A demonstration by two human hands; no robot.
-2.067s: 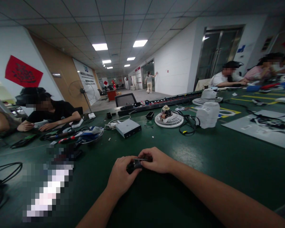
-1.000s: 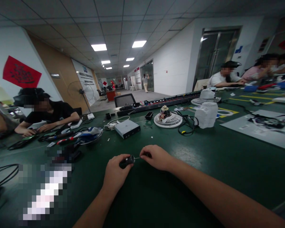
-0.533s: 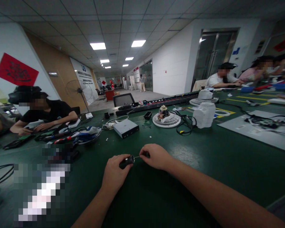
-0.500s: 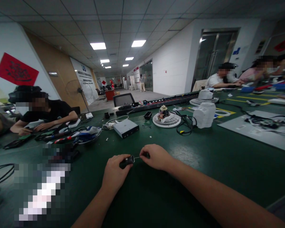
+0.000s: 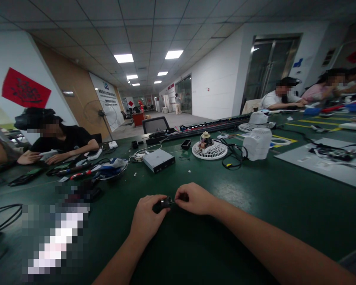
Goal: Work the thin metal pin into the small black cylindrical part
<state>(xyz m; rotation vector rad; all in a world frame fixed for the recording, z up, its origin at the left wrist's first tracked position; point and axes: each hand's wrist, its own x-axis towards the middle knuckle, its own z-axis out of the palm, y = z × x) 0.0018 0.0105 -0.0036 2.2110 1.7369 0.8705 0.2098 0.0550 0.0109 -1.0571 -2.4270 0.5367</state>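
Note:
My left hand (image 5: 148,217) is closed around a small dark cylinder (image 5: 166,202), thumb on one side and fingers on the other. Its open, shiny end faces right. Just past that end, my right hand (image 5: 194,199) has thumb and fingertips pinched together. A thin piece shows at the cylinder's mouth, close to those fingertips, too small to name. Both hands are just above the green table (image 5: 178,253). Beyond them lies a flat silver disc drive (image 5: 158,159).
A round white fan grille with a motor (image 5: 209,148), a black cable (image 5: 235,156) and a white housing (image 5: 257,144) stand behind on the right. Farther right lies a grey panel (image 5: 329,158). Tools (image 5: 83,174) and a blue bundle (image 5: 111,166) are left. Co-workers sit at both sides.
My right fingertips and the cylinder's mouth have come closer together. The thin line between them now shows shorter. The cylinder is turned slightly, and the view has shifted a little.

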